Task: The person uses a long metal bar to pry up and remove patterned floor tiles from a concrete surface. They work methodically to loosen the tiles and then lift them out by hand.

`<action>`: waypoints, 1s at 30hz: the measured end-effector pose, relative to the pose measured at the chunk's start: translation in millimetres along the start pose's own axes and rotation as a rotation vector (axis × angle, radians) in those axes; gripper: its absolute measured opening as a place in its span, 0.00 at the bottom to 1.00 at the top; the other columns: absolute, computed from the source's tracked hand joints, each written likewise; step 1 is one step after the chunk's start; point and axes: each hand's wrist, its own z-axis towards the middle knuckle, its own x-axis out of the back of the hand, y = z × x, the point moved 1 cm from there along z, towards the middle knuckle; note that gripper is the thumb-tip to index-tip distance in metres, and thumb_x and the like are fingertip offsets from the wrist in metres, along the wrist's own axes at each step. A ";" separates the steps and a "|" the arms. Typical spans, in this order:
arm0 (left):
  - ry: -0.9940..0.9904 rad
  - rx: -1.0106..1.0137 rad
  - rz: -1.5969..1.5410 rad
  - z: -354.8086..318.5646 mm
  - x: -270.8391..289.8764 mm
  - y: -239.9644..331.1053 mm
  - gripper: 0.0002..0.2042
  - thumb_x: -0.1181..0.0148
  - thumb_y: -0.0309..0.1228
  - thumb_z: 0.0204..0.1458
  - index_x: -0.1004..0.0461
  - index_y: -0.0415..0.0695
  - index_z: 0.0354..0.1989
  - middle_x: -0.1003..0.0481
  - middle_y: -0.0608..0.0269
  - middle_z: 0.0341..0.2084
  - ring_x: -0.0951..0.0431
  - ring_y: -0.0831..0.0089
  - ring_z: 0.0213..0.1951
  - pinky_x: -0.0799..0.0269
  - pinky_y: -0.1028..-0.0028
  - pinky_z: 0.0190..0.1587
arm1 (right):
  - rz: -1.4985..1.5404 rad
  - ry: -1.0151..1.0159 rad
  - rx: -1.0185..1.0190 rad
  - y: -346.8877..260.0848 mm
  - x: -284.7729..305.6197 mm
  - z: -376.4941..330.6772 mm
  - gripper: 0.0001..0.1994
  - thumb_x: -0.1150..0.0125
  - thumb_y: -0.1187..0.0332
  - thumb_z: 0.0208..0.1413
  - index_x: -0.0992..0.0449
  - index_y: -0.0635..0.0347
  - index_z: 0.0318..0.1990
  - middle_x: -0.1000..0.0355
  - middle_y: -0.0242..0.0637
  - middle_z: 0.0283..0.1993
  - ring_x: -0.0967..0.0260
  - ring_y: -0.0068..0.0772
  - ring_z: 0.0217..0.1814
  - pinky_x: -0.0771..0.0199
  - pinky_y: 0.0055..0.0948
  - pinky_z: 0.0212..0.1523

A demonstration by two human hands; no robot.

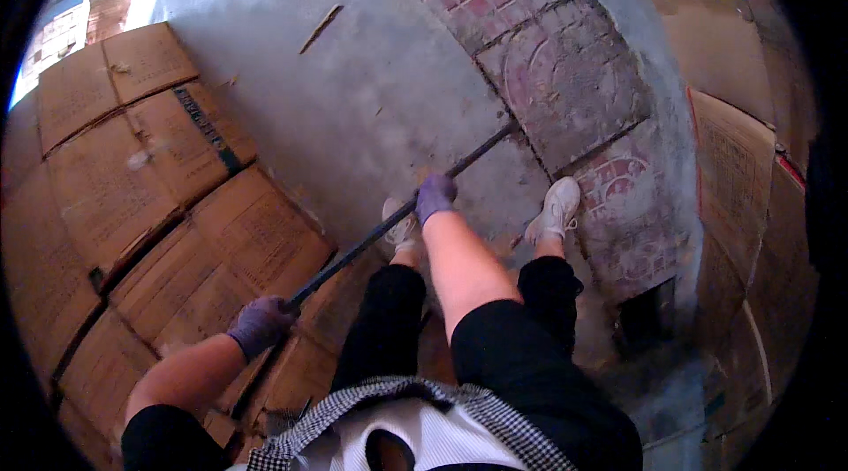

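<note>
A long dark metal bar [352, 254] runs slantwise across the view, from lower left to upper right. My left hand [261, 327], in a purple-grey knit glove, is closed round its near end beside the stacked cartons. Farther up the bar, my right hand [436, 197], in a similar glove, also grips it. The bar's far tip lies at the seam between the grey concrete floor [371, 91] and a row of paving slabs with raised reddish patterns [570, 78]. Whether the tip sits inside the seam I cannot tell.
Brown cartons [256, 228] are stacked along the left, close to my left arm. More cartons [733, 162] stand on the right. A dark square hole [647, 319] opens beside the slabs. My white shoes [558, 206] straddle the bar. A wood splinter [320, 30] lies ahead.
</note>
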 end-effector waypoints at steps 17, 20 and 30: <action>-0.091 -0.076 -0.102 188.3 -147.7 -77.0 0.22 0.42 0.51 0.46 0.22 0.43 0.34 0.24 0.47 0.30 0.23 0.52 0.36 0.29 0.59 0.40 | 0.131 -0.239 0.088 55.9 1.8 35.1 0.08 0.46 0.66 0.47 0.32 0.61 0.29 0.34 0.37 0.23 0.35 0.35 0.21 0.34 0.34 0.24; -0.180 -0.117 -0.058 128.5 -118.8 -55.0 0.24 0.43 0.54 0.46 0.23 0.41 0.32 0.23 0.47 0.30 0.24 0.51 0.37 0.29 0.60 0.41 | -0.052 -0.316 0.131 23.9 29.2 -0.8 0.08 0.47 0.66 0.48 0.33 0.63 0.30 0.35 0.38 0.22 0.34 0.37 0.19 0.34 0.32 0.24; -0.382 0.070 -0.136 -102.6 140.6 102.9 0.19 0.42 0.48 0.50 0.27 0.41 0.26 0.33 0.65 0.13 0.29 0.74 0.15 0.32 0.70 0.16 | -0.832 -0.451 0.778 -66.4 11.7 76.4 0.08 0.50 0.67 0.51 0.26 0.59 0.30 0.30 0.41 0.23 0.34 0.35 0.22 0.30 0.36 0.24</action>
